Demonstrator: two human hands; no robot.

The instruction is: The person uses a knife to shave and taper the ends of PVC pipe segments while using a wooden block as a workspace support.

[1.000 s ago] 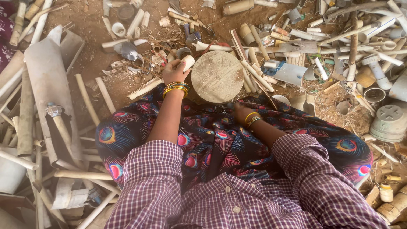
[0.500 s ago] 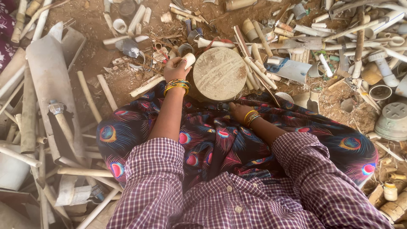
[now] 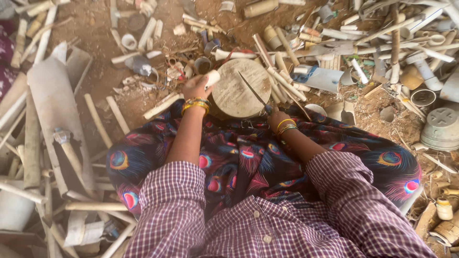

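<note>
Pipe piece (image 3: pixel 213 78) half-hidden in left grip (image 3: pixel 196 87)

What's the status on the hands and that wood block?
Left hand grips a short pipe piece at the round wood block. Right hand holds a blade over it. Pipe scraps crowd the block's far edge.

Grey domed lid (image 3: pixel 442 128) — perhaps plastic

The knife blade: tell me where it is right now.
In the head view the knife blade lies slanted across the round wooden block, held by the right hand at the block's lower right edge, opposite the left hand holding a pale pipe piece.
</note>
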